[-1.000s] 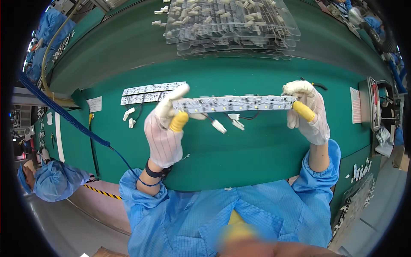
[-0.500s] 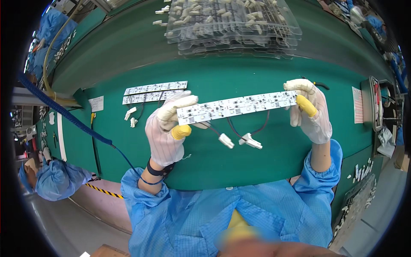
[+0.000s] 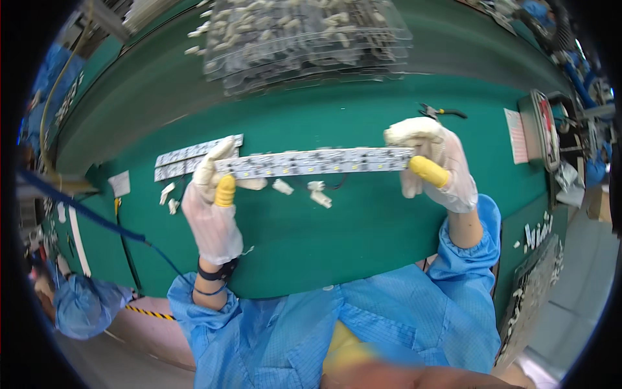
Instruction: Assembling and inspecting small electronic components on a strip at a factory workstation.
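Note:
Between my two gloved hands I hold a long white LED circuit board (image 3: pixel 317 162) above the green mat. My left hand (image 3: pixel 217 188) pinches its left end, the yellow-covered thumb at the front. The right end is gripped by my right hand (image 3: pixel 435 162), also with a yellow thumb cover. White connector plugs (image 3: pixel 320 196) dangle on thin wires below the board; the wires are partly hidden behind it. Beside my left hand lie two similar circuit boards (image 3: pixel 178 162) with white plugs of their own. A dark wrist strap (image 3: pixel 219 270) circles my left wrist.
Clear plastic trays (image 3: pixel 311 52) full of wired boards are stacked at the back. Cutting pliers (image 3: pixel 443 113) lie beyond my right hand. A blue coiled cord (image 3: pixel 84 204) runs in from the left. Another person (image 3: pixel 87 305) sits at far left. More plugs (image 3: pixel 539 232) lie at right.
The view has shifted, so the scene sits further left. Both hands still hold the board, which is now more level. The pliers beyond my right hand show more fully.

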The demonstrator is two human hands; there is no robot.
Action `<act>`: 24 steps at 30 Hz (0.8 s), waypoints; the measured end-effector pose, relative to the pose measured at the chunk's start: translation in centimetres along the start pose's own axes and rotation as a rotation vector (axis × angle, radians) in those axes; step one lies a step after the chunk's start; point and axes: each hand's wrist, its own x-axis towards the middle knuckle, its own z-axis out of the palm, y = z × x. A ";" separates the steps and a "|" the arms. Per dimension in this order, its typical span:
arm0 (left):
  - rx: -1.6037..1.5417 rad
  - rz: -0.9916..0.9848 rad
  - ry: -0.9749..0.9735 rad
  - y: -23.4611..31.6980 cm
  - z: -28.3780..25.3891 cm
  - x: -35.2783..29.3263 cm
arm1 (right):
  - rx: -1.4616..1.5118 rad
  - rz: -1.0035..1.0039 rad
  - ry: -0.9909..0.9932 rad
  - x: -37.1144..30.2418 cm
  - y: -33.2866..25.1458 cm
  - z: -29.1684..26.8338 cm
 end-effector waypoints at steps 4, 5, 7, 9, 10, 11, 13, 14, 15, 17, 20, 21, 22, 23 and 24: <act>0.137 -0.046 -0.061 -0.4 0.1 0.7 | -0.022 -0.017 -0.020 -0.1 -0.5 0.1; 0.205 -0.037 -0.066 -0.5 -0.1 0.8 | 0.006 -0.059 -0.062 -0.1 -0.4 0.1; 0.251 -0.024 -0.077 -1.8 -0.4 1.0 | 0.024 -0.103 -0.085 -0.2 -0.5 -0.1; 0.241 -0.013 -0.074 -1.4 -0.2 1.0 | 0.031 -0.084 -0.145 -0.2 -0.5 -0.3; 0.280 -0.014 -0.065 -1.2 -0.2 1.0 | 0.078 -0.098 -0.137 -0.2 -0.4 -0.1; 0.282 -0.011 -0.073 -1.1 0.2 1.0 | 0.081 -0.101 -0.129 -0.2 -0.6 -0.3; 0.196 0.011 -0.011 -1.1 0.6 0.8 | -0.006 -0.088 -0.129 -0.1 -0.7 -0.5; 0.205 0.012 -0.010 -1.2 0.6 0.9 | 0.015 -0.131 -0.103 -0.1 -0.3 -0.6; 0.156 0.011 -0.017 -1.2 0.4 0.7 | 0.030 -0.132 -0.119 0.0 -0.2 -0.6; 0.125 0.008 -0.006 -0.8 0.2 0.5 | -0.015 -0.072 -0.068 0.1 -0.2 -0.8; -0.050 0.045 -0.012 -0.3 0.5 0.2 | -0.028 -0.020 -0.027 0.1 -0.3 -0.9; -0.078 0.085 -0.008 -0.5 0.6 0.0 | -0.041 0.042 0.027 0.2 -0.2 -0.9; -0.127 0.093 -0.044 -0.9 0.3 -0.2 | -0.056 -0.001 0.016 0.2 0.0 -1.2; -0.176 0.101 -0.079 -1.1 0.0 -0.3 | -0.070 -0.045 0.005 0.4 0.3 -1.3; -0.256 0.090 -0.110 -1.1 0.0 -0.5 | -0.107 -0.037 0.079 0.5 -0.2 -0.6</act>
